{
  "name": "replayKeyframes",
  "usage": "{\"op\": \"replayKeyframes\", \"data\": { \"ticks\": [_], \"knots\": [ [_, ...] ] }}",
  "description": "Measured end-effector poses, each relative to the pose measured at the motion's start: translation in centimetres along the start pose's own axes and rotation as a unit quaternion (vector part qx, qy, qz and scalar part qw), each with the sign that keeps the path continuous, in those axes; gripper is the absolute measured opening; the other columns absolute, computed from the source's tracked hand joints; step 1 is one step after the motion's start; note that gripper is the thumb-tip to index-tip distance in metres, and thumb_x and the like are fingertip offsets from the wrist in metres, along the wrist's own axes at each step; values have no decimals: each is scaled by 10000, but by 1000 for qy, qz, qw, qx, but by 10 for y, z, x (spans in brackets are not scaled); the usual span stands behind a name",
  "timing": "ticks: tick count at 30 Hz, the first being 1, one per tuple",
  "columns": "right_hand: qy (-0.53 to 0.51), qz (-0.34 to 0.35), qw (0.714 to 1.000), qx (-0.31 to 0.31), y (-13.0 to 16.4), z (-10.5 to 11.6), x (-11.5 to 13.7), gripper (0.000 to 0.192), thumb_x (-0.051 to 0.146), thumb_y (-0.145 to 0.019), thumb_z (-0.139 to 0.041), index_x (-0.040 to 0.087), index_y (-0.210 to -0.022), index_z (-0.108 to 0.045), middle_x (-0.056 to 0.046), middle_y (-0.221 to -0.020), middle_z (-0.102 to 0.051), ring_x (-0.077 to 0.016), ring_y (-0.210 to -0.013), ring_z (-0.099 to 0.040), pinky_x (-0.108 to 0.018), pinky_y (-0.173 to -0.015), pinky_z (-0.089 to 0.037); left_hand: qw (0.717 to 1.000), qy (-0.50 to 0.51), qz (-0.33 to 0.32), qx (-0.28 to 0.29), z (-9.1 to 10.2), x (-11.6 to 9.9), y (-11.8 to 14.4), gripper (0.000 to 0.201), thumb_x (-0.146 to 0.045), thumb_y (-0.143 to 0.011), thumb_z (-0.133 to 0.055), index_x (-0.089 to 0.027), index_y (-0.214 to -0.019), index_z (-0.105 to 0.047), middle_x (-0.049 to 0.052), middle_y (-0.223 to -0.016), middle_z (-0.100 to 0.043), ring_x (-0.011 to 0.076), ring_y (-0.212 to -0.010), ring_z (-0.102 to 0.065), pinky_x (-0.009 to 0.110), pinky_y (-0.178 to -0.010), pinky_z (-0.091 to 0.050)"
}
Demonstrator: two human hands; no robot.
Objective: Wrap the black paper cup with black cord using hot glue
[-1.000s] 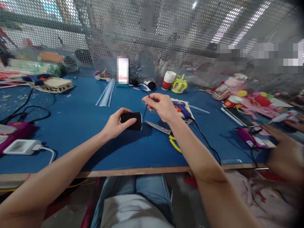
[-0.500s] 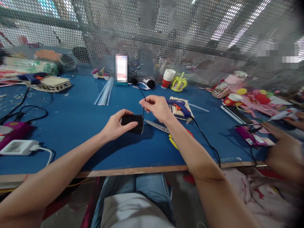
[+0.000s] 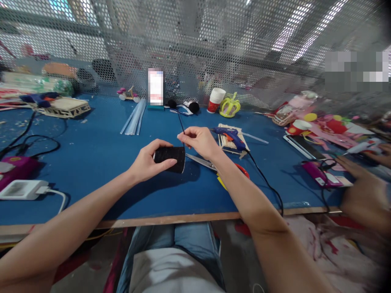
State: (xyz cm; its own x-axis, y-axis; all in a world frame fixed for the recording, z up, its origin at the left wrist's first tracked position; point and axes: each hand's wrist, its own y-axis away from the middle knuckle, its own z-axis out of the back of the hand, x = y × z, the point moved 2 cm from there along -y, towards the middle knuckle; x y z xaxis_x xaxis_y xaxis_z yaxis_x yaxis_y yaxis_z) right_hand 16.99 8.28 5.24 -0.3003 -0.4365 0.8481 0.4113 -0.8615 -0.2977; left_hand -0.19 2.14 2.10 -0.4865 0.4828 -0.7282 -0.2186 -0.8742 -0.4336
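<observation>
My left hand is wrapped round a black cylinder, which lies sideways just above the blue table. The surface looks wound with black cord, and a thin pale rim shows at its right end. A thin black cord runs up from that end and on toward the back of the table. My right hand pinches this cord between thumb and fingers, slightly above the cylinder. Under my right forearm lie scissors with yellow and red handles, blades pointing at the cylinder.
A blue glue gun rests on a stick frame to the right. Clear glue sticks, a phone, paper cups and a yellow crown-shaped item stand farther back. Another person's arm reaches in at the right.
My right hand has moved slightly down and left along the cord, closer to the cylinder. The cylinder has turned slightly in my left hand.
</observation>
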Motion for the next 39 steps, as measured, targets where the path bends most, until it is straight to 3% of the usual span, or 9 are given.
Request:
{"op": "replayKeyframes", "data": {
  "ticks": [19,30,35,37,39],
  "knots": [
    [10,-41,999,16,4,-3,0,377,517,-711,-621,158,-626,-547,47,-502,-448,-65,-469,-359,-236,-483,-294,999,31,21,-12,1,1,1,387,-447,-710,-650,-179,-975,-560,31,-907,-618,168,-798,-577,267,-711,-458],
    [-24,-53,998,22,4,-3,-8,359,505,-682,-659,153,-688,-592,26,-562,-509,-75,-507,-428,-234,-502,-348,999,37,-23,-5,0,0,1,382,-406,-721,-654,-172,-1002,-546,49,-950,-599,175,-855,-568,282,-766,-451],
    [-25,-102,992,-64,4,12,-6,424,577,-730,-580,153,-737,-555,-25,-654,-575,-88,-542,-493,-232,-504,-405,999,30,-33,-19,0,0,0,406,-397,-723,-659,-175,-1033,-523,62,-996,-584,187,-914,-560,297,-809,-449],
    [-32,-120,992,-37,8,17,-1,468,611,-753,-524,148,-701,-563,-43,-664,-585,-92,-560,-506,-232,-517,-414,999,31,-33,-28,-1,1,0,418,-391,-721,-666,-176,-1045,-514,63,-1006,-575,187,-923,-558,301,-816,-449],
    [-59,-131,988,54,15,15,5,463,596,-753,-536,142,-678,-584,-39,-654,-581,-94,-569,-509,-233,-531,-412,998,32,-34,-34,-3,2,0,429,-385,-719,-673,-178,-1055,-505,65,-1015,-566,190,-935,-556,311,-829,-448]
  ]
}}
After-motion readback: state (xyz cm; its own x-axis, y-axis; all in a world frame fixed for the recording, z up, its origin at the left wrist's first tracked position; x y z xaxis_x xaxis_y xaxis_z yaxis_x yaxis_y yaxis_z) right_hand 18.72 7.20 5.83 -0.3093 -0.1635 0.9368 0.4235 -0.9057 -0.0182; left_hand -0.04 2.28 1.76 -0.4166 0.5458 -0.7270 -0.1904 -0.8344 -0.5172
